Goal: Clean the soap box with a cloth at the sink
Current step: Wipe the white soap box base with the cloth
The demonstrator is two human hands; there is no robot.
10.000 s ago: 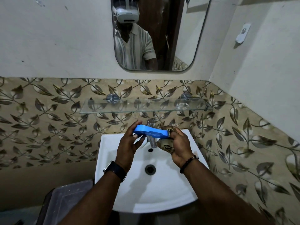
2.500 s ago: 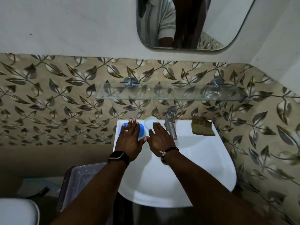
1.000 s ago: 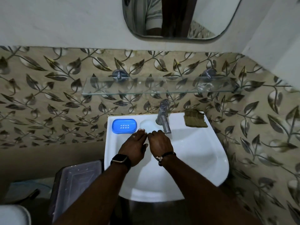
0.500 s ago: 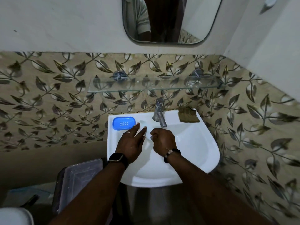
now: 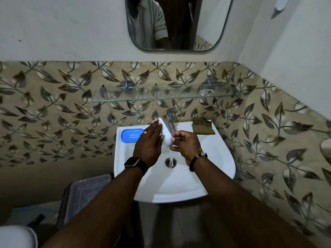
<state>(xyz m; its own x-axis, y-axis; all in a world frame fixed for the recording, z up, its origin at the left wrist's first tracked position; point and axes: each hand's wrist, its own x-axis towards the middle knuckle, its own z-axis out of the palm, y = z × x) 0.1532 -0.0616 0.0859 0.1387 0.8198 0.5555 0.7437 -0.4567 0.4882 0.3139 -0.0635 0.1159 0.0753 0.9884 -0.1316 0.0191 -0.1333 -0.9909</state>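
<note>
No writing, brand, number or sign can be read anywhere in the head view. The blue soap box [image 5: 132,135] on the sink [image 5: 222,158] rim shows only a grid of small holes, no lettering. The smartwatch [image 5: 132,161] face on the left wrist is dark and blank. The small white wall fitting [image 5: 280,4] at the top right is too blurred to show any mark.

White soap [image 5: 165,134] now lifted between both hands (earlier resting on sink), blue box released
</note>
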